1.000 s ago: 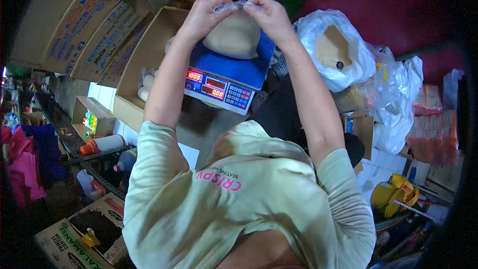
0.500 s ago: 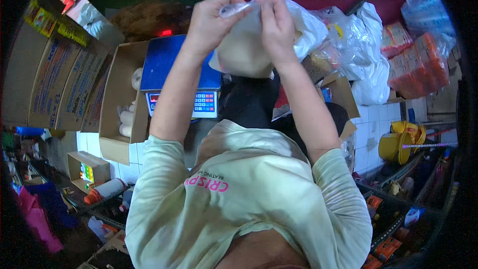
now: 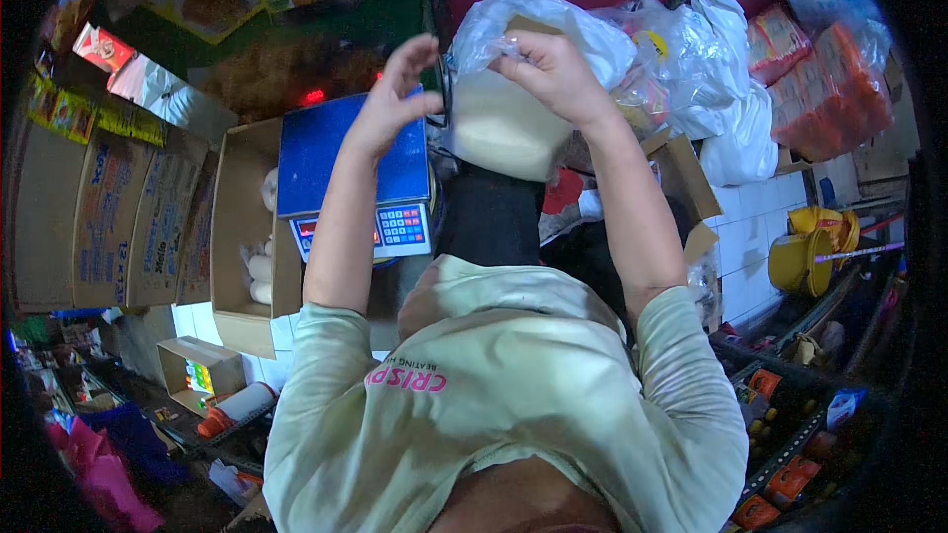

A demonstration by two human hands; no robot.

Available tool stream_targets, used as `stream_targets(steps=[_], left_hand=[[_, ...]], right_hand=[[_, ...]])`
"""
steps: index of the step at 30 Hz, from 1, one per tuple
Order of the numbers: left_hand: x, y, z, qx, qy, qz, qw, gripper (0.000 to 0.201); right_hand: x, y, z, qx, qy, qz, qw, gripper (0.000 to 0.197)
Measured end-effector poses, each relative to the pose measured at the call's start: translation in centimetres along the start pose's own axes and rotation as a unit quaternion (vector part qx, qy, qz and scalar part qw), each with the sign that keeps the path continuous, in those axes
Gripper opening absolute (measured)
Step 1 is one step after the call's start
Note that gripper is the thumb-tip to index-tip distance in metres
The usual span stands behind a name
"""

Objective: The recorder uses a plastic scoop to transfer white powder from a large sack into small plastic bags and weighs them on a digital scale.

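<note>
My right hand (image 3: 556, 77) is closed on the gathered neck of a clear plastic bag (image 3: 506, 126). The bag is full of something pale and hangs below that hand; its contents are too blurred to name. My left hand (image 3: 400, 104) is raised to the left of the bag, apart from it, with thumb and fingers spread. A thin dark loop (image 3: 444, 89) shows by its fingertips; I cannot tell what it is. Beneath my left forearm stands a digital scale (image 3: 341, 148) with a blue platform and a keypad. Behind the bag sits an open white plastic sack (image 3: 548, 10).
Left of the scale is an open cardboard box (image 3: 242, 227) with pale rolls inside, beside stacked cartons (image 3: 104, 227). White plastic bags (image 3: 736, 99) and orange-red packs (image 3: 834, 99) are piled at right. A yellow bucket (image 3: 800, 262) stands on the tiled floor.
My left hand has let go of the bag's neck and moved down and left, its fingers opening. My right hand keeps hold, slightly lower, and the full bag hangs lower.
</note>
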State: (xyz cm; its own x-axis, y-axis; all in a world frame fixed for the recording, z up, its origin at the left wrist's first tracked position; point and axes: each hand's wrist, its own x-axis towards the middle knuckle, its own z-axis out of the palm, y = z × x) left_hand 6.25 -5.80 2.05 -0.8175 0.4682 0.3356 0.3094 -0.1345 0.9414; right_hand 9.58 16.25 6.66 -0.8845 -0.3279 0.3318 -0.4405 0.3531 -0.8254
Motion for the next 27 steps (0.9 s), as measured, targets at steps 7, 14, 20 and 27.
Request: stream_targets(steps=[7, 14, 20, 27], left_hand=[[-1.7, -1.6, 2.4, -0.027, -0.155, -0.159, 0.975, 0.088], [-1.5, -2.5, 1.7, -0.027, -0.154, -0.255, 0.954, 0.070], [-1.0, -2.4, 4.8, 0.052, -0.199, -0.089, 0.975, 0.099], [-2.8, -3.2, 5.8, 0.238, -0.145, -0.032, 0.960, 0.086]], right_hand=[[1.2, -1.2, 0.6, -0.135, -0.082, -0.123, 0.980, 0.020], [1.4, -2.2, 2.5, -0.110, -0.114, -0.148, 0.976, 0.017], [1.9, -1.4, 6.6, -0.070, -0.058, -0.139, 0.986, 0.017], [1.8, -1.5, 10.1, -0.176, -0.027, -0.127, 0.976, 0.018]])
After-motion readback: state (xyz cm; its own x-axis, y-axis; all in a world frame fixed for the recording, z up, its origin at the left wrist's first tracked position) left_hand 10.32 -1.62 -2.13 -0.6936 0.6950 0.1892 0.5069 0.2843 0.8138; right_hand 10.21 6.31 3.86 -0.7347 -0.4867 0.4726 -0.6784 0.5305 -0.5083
